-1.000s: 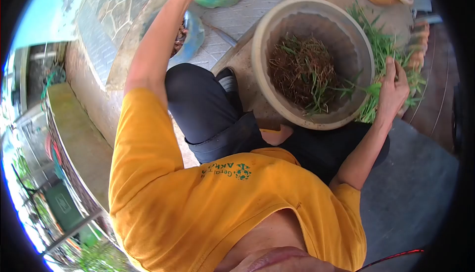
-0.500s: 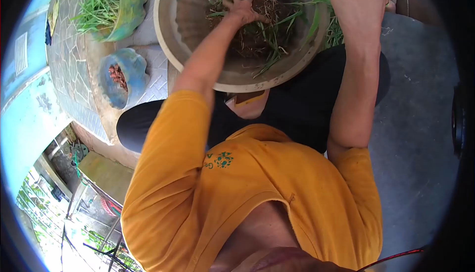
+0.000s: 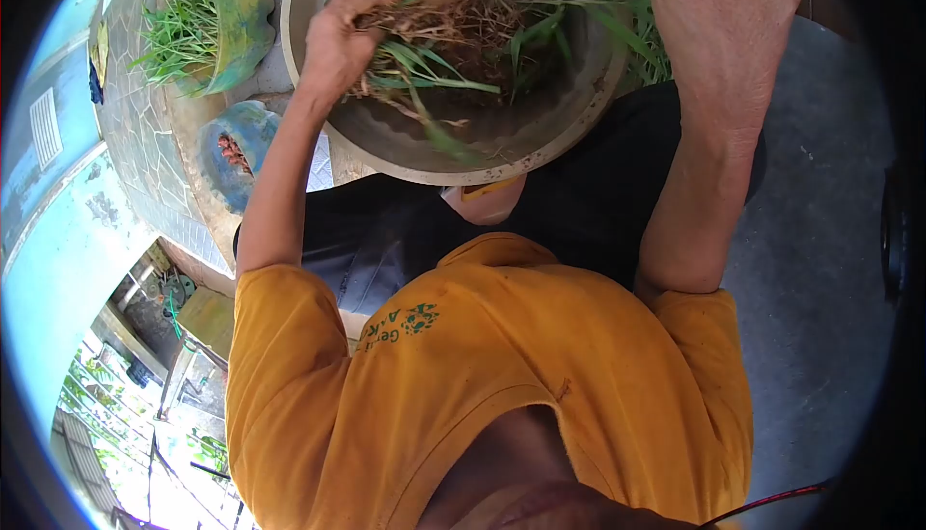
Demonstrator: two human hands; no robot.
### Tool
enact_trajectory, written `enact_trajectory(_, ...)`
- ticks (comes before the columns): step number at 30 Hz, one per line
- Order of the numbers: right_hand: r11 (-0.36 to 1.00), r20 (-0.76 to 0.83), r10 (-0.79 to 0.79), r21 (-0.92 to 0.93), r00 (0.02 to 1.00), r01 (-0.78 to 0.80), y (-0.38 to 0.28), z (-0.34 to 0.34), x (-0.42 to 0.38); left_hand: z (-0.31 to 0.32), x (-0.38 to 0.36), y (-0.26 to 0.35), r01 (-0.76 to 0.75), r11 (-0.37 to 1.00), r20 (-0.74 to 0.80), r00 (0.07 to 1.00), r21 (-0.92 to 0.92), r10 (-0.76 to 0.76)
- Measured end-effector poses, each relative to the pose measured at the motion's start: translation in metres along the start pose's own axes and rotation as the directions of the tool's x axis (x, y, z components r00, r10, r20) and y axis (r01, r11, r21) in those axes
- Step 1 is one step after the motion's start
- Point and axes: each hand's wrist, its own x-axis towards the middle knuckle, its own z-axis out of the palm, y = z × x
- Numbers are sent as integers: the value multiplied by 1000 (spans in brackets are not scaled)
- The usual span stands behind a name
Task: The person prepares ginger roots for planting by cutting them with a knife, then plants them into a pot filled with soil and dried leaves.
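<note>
My left hand [image 3: 338, 53] is closed around a clump of dry grass with roots [image 3: 439, 9], held at the left inside of a large round pot [image 3: 579, 123]. Some long green blades [image 3: 424, 77] hang from the clump, one smeared by motion. Dark soil [image 3: 482, 72] shows under it in the pot. Beyond the pot's right rim is my right hand [image 3: 723, 33], its fingers curled and partly cut off by the upper edge of the view. Green grass leaves [image 3: 617, 24] reach over the rim beside it; whatever it grips is hidden.
To the left stand a painted green pot with grass [image 3: 241, 38] and a blue pot [image 3: 227, 183] with reddish-brown pieces in it. My dark-clothed legs [image 3: 367, 231] surround the near side of the large pot. Grey floor [image 3: 810, 241] lies to the right.
My left hand has gone from spread fingers on the soil to gripping the clump, and has moved left with it. My right hand has shifted slightly right.
</note>
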Motion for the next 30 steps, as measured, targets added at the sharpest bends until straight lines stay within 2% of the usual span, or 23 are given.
enact_trajectory(3,997,101,6,74,995,-13,-1,-14,5,7,-17,1,-27,894,-63,996,446,61)
enact_trajectory(4,998,84,3,63,996,-8,-4,-13,2,13,-18,-3,-166,893,239,969,419,68)
enact_trajectory(5,1000,51,-12,18,999,11,-6,-10,1,19,-18,-5,-106,866,350,933,489,-84)
enact_trajectory(7,993,-29,-53,-111,998,49,-6,-1,-3,42,-5,23,-33,775,516,764,631,-388)
enact_trajectory(9,988,-39,-47,-147,998,40,-2,-1,-1,73,24,37,-73,859,416,893,507,-170)
enact_trajectory(10,995,-4,-19,-94,1000,19,1,-6,2,100,35,37,-162,884,244,968,439,57)
enact_trajectory(11,995,6,-9,-96,1000,10,-1,-7,4,126,44,32,-271,881,42,960,387,277)
enact_trajectory(12,995,17,1,-99,1000,1,-2,-8,5,145,54,26,-204,904,166,975,376,151)
enact_trajectory(14,984,15,-3,-181,1000,6,-3,-8,3,168,71,23,-47,923,387,915,381,-113)
enact_trajectory(16,981,10,11,-193,1000,-9,-3,-8,2,143,74,24,-34,983,168,986,178,4)
enact_trajectory(17,985,57,64,-167,996,-54,-2,-9,3,121,74,23,-51,995,47,998,81,47)
enact_trajectory(18,984,104,116,-144,988,-101,-1,-10,4,92,70,28,173,955,67,985,-239,-162)
enact_trajectory(19,977,210,196,-120,958,-174,4,-17,9,60,62,39,363,769,145,930,-526,-339)
enact_trajectory(20,965,319,262,-106,911,-240,7,-21,13,28,51,58,377,730,132,919,-570,-372)
enact_trajectory(23,984,450,178,-73,875,-162,31,-6,7,-34,16,79,371,623,102,900,-689,-423)
enact_trajectory(24,983,482,160,0,862,-182,26,1,0,-47,7,83,355,588,91,899,-727,-429)
enact_trajectory(25,969,554,176,47,814,-242,31,9,-5,-58,-3,90,339,560,83,899,-756,-431)
enact_trajectory(28,948,748,186,33,637,-316,27,26,-25,-85,-25,110,283,481,73,910,-830,-409)
enact_trajectory(30,924,814,161,74,558,-375,15,36,-41,-92,-37,113,236,450,57,925,-861,-377)
